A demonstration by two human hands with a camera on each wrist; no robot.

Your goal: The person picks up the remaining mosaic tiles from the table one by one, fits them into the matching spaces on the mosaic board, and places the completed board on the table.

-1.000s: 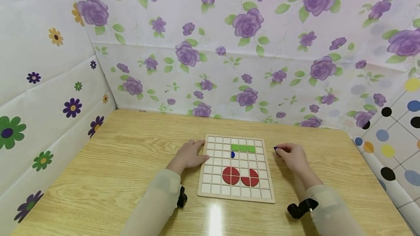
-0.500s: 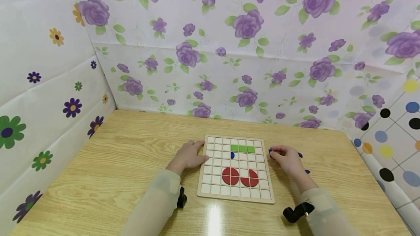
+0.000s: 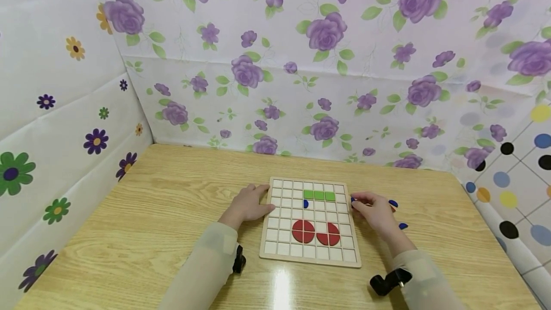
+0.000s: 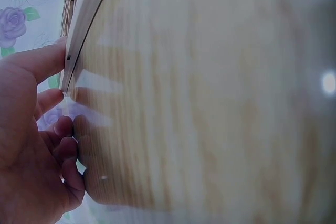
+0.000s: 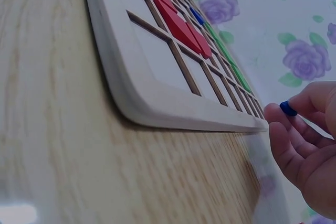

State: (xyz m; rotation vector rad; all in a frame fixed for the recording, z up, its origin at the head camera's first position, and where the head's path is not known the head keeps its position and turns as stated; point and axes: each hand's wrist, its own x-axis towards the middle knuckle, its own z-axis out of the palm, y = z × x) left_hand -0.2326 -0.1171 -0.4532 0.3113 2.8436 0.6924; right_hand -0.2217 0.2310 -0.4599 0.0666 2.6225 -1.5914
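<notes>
A wooden grid board (image 3: 310,261) lies flat on the table. Set in its cells are several red quarter-circle pieces (image 3: 298,225), a row of three green squares (image 3: 319,195) and one blue rounded piece (image 3: 306,204). My left hand (image 3: 247,206) rests at the board's left side, thumb and forefinger touching its edge; the left wrist view shows the remaining fingers bent near the tabletop. Just off the right edge, my right hand (image 3: 374,212) pinches a small blue piece (image 5: 288,108) between thumb and fingertips. Its full outline is covered by the fingers.
Loose blue pieces (image 3: 403,226) lie on the wooden table (image 3: 193,171) beyond the right hand, one with an orange-red piece (image 3: 392,208) against it. Flower-printed cloth (image 3: 258,99) stands behind the table, with patterned cloth at both sides.
My right hand has moved left toward the board with the blue piece, uncovering the loose pieces behind it. The left hand and the pieces on the board have stayed put.
</notes>
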